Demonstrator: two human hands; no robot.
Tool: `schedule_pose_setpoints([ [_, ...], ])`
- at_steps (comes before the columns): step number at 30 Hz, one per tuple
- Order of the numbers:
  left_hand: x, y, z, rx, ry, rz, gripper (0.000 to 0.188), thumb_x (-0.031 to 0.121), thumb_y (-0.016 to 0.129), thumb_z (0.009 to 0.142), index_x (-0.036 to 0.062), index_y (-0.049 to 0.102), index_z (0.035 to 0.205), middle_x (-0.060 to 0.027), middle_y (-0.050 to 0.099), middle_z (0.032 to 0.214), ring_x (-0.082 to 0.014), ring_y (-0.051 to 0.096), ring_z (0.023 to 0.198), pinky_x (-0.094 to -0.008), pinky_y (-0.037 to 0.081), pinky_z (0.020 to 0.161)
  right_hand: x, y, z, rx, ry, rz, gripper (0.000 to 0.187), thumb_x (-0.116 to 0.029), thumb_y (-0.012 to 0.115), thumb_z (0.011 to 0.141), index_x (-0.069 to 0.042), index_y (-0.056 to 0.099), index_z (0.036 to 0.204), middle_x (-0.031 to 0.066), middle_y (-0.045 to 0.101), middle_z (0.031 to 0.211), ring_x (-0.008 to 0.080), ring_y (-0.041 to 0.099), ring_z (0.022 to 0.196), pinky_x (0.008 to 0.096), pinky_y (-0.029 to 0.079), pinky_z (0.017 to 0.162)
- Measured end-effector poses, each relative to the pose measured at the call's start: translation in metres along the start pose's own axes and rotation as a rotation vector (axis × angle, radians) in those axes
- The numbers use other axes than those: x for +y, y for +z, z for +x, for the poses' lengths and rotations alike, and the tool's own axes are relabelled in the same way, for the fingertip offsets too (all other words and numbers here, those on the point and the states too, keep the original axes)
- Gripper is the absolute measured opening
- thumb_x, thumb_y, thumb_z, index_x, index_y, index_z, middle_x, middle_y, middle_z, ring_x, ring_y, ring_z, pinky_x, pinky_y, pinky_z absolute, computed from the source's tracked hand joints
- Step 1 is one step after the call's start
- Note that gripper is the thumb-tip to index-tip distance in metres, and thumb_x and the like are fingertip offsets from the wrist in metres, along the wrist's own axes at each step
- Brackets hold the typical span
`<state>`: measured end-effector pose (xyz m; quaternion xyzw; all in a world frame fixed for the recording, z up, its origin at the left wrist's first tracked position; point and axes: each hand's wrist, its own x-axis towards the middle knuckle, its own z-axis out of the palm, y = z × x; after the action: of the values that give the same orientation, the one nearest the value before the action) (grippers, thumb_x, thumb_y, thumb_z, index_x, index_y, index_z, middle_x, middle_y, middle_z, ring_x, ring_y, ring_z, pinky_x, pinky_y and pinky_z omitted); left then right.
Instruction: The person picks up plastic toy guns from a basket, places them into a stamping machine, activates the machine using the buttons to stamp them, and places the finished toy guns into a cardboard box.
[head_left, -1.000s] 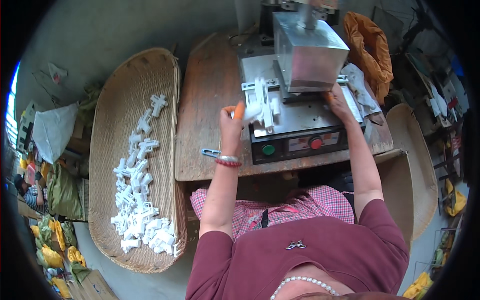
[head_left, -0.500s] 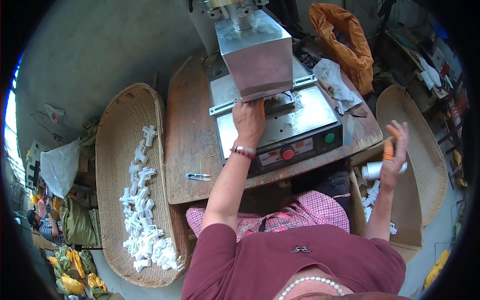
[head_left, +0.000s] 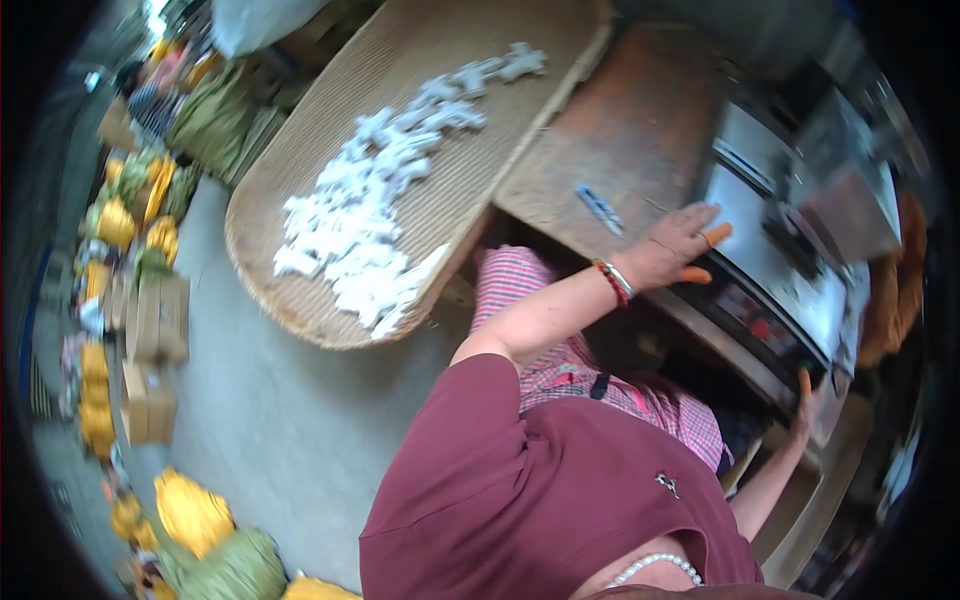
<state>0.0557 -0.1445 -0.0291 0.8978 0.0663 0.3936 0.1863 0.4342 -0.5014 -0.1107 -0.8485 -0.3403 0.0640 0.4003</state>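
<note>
My left hand (head_left: 672,248), with orange covers on some fingertips, is over the front left edge of the machine's metal base (head_left: 735,205). Its fingers are spread and hold nothing. Beside the machine's front right corner is my right hand (head_left: 812,402), partly blurred, with its orange-covered thumb apart from the fingers. A box-shaped metal press head (head_left: 850,205) stands over the base. Blue-handled thread snips (head_left: 600,210) lie on the wooden table (head_left: 620,120), left of my left hand. Many white pistol-shaped plastic pieces (head_left: 365,200) lie piled in a woven basket (head_left: 270,165).
A cardboard box (head_left: 790,490) stands by my right forearm. The red button (head_left: 760,328) is on the machine's front panel. Cartons (head_left: 158,320) and yellow sacks (head_left: 195,510) line the floor at far left. An orange bag (head_left: 895,290) is beyond the machine.
The view has swung left toward the basket. My left hand has come out from under the press head to the machine's front edge. My right hand has moved from above the cardboard box to the machine's corner.
</note>
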Motion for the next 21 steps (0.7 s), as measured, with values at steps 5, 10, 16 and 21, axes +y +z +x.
schedule_pose_setpoints([
  [5, -0.045, -0.17, -0.118, 0.163, -0.514, 0.299, 0.026, -0.003, 0.052, 0.073, 0.0053, 0.065, 0.094, -0.0145, 0.066, 0.099, -0.032, 0.061, 0.097, -0.04, 0.048, 0.085, -0.066, -0.02, -0.011, -0.086, -0.014, 0.112, 0.067, -0.032, 0.065, 0.086, 0.001, 0.039, 0.138, 0.0119, 0.048, 0.132, 0.0223, 0.043, 0.122, 0.0309, 0.028, 0.104],
  [10, -0.118, -0.257, -0.296, -0.7, -1.278, -0.16, 0.067, 0.02, 0.065, 0.078, 0.0136, 0.038, 0.139, -0.0198, 0.054, 0.125, -0.0287, 0.055, 0.109, -0.044, 0.047, 0.084, -0.066, -0.009, -0.012, 0.004, 0.015, 0.146, 0.07, -0.037, 0.063, 0.087, 0.0, 0.037, 0.14, 0.0123, 0.043, 0.138, 0.0235, 0.039, 0.126, 0.0327, 0.026, 0.106],
  [16, -0.1, -0.256, -0.246, -0.766, -1.487, -0.345, 0.091, 0.041, 0.071, 0.073, 0.0045, 0.027, 0.144, -0.0196, 0.039, 0.141, -0.0288, 0.038, 0.13, -0.0369, 0.032, 0.106, -0.109, -0.009, -0.013, 0.295, -0.202, -0.025, 0.054, -0.021, 0.057, 0.092, -0.001, 0.039, 0.139, 0.0155, 0.041, 0.14, 0.0263, 0.039, 0.13, 0.0348, 0.028, 0.107],
  [21, -0.046, -0.223, -0.084, -0.019, -1.014, -0.304, 0.077, 0.027, 0.074, 0.077, -0.0065, 0.036, 0.135, -0.019, 0.058, 0.118, -0.0235, 0.058, 0.108, -0.0337, 0.044, 0.093, -0.153, 0.016, 0.026, 0.266, -0.311, -0.123, 0.04, -0.018, 0.047, 0.095, -0.003, 0.048, 0.132, 0.0139, 0.05, 0.134, 0.0257, 0.042, 0.129, 0.0333, 0.028, 0.108],
])
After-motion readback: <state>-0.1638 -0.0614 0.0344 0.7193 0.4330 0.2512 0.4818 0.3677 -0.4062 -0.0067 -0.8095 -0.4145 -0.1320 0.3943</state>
